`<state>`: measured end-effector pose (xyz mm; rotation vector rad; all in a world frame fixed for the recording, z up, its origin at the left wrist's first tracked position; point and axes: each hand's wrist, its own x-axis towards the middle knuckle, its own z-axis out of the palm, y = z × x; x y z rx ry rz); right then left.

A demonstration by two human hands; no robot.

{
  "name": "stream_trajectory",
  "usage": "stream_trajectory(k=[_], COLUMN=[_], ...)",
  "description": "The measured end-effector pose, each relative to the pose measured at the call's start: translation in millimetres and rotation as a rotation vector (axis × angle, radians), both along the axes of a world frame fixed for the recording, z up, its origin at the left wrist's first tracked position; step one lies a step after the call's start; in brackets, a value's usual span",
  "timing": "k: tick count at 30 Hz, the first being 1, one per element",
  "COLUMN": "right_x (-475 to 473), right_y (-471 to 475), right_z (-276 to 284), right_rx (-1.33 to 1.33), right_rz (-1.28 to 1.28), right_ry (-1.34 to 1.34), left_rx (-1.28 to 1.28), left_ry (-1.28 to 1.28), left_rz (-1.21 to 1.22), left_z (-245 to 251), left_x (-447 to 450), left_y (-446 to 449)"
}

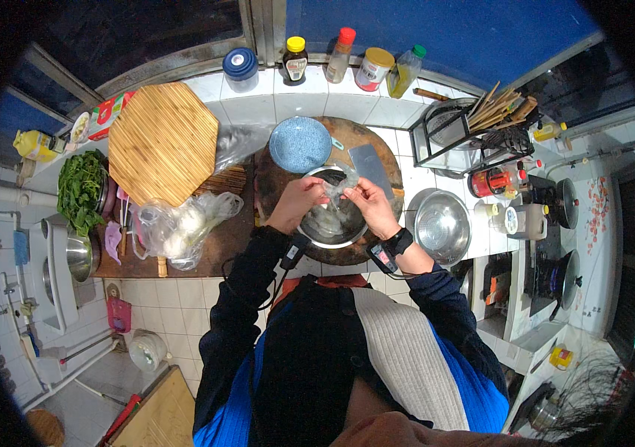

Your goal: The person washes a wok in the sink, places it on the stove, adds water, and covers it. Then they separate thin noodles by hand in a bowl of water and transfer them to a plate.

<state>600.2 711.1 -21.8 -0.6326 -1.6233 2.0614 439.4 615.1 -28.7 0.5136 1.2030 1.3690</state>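
My left hand [299,200] and my right hand [372,205] pinch a clear plastic bag [335,194] between their fingertips. The bag is held over a metal bowl [331,245], and pale, translucent material lies inside the bowl; I cannot tell what it is. Under the bowl is a thick round wooden chopping board [354,131]. A blue speckled dish with a handle [301,144] sits on the board beyond my hands. Just right of it lies a cleaver [371,167], its blade flat, partly behind my right hand.
A steel colander [442,226] stands right of the board. To the left are an octagonal slatted wooden board [164,142], plastic bags with white contents [186,229] and leafy greens [80,190]. Bottles and jars [296,61] line the tiled ledge. A black rack [462,134] holds chopsticks.
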Motion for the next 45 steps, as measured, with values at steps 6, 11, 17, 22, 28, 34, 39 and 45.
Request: stream_trajectory(k=[6, 11, 17, 22, 28, 34, 39, 45], right_x=[1, 0, 0, -21, -97, -131, -78, -1], right_y=[0, 1, 13, 32, 71, 102, 101, 63], right_z=[-7, -4, 1, -5, -40, -61, -30, -17], right_rx=[0.007, 0.026, 0.024, -0.046, -0.124, 0.314, 0.647, 0.745], right_rz=[-0.108, -0.143, -0.098, -0.143, 0.0, 0.097, -0.056, 0.09], right_ry=[-0.096, -0.008, -0.004, -0.086, -0.365, -0.594, -0.606, -0.561], left_rx=[-0.025, 0.022, -0.03, -0.115, -0.165, -0.218, -0.185, -0.084], left_ry=[-0.142, -0.093, -0.035, -0.039, -0.145, -0.178, 0.051, 0.622], left_rz=[0.21, 0.229, 0.283, 0.319, 0.239, 0.326, 0.317, 0.261], left_z=[-9, -16, -22, -39, -60, -63, -66, -48], left_x=[6, 2, -3, -9, 11, 25, 25, 25], left_y=[-4, -7, -19, -43, -69, -77, -72, -48])
